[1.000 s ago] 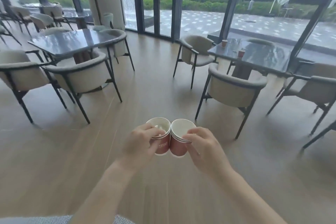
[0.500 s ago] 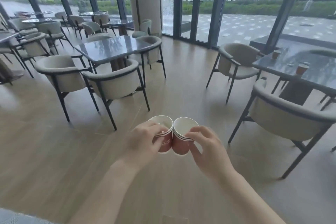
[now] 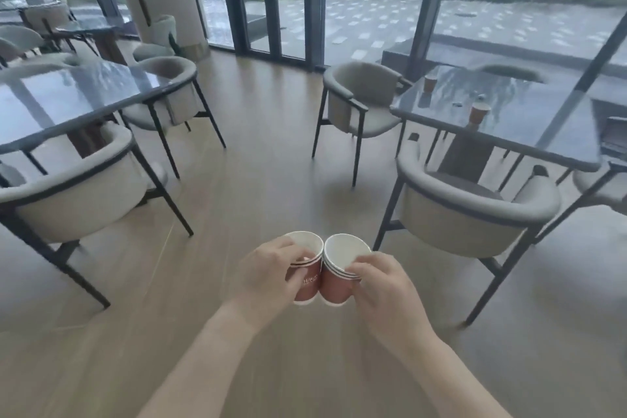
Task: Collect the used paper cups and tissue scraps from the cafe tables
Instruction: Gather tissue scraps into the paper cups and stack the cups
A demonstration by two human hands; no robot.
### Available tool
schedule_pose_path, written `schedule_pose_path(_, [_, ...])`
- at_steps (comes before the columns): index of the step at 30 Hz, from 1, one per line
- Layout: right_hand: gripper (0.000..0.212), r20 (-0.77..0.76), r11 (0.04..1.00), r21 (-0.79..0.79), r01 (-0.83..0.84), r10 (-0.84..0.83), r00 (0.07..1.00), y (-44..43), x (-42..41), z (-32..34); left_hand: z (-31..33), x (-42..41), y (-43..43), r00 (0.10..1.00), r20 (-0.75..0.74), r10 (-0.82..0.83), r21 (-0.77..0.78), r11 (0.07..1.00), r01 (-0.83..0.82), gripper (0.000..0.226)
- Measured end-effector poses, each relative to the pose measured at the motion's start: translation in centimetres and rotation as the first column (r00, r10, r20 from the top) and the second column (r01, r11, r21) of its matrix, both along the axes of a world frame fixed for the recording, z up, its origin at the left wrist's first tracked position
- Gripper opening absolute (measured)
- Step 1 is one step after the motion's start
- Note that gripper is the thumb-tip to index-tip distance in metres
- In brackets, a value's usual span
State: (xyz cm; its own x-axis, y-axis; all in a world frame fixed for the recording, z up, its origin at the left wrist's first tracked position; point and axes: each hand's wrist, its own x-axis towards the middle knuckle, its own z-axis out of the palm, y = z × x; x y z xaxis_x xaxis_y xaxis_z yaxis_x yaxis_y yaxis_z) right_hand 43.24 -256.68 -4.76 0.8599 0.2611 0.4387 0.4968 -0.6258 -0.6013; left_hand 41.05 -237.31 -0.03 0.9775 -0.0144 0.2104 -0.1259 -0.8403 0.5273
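Since half-second ago, your view swung right: table with far cup and near cup now ahead, likely next pickup. Left hand still grips left stack; right hand pinches right stack. Stacks touching.

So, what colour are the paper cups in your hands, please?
Red paper cups, white inside; head view.

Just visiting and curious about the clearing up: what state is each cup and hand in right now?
left hand: grips left red cup
right hand: pinches right red cup by its rim
left red cup: mouth up, touching the other
right red cup: mouth up, held
far table cup: upright on right table
near table cup: upright, uncollected
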Motion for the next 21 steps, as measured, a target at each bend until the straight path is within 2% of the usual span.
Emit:
schedule_pose_path(4, [0.029,-0.043,0.998,-0.042,0.049,-0.051,0.998,-1.9,6.5,-0.6,-0.9,7.9,-1.9,0.999,0.003,-0.039,-0.007,0.999,0.039,0.021])
schedule_pose_path(8, [0.033,-0.087,0.995,-0.072,0.074,-0.08,0.993,-3.5,12.0,-1.4,-2.7,14.7,-2.6,0.997,-0.026,-0.079,-0.097,0.992,0.076,0.028])
schedule_pose_path(12, [0.033,-0.106,0.986,-0.09,0.143,-0.152,0.983,-3.6,18.8,-2.3,-4.1,22.3,-2.8,0.987,-0.056,-0.149,-0.103,0.984,0.143,0.025])
schedule_pose_path(21, [0.025,-0.123,0.965,-0.079,0.248,-0.257,0.959,-0.9,39.0,-2.0,-4.1,44.8,-0.5,0.963,-0.074,-0.26,-0.109,0.962,0.251,0.025])
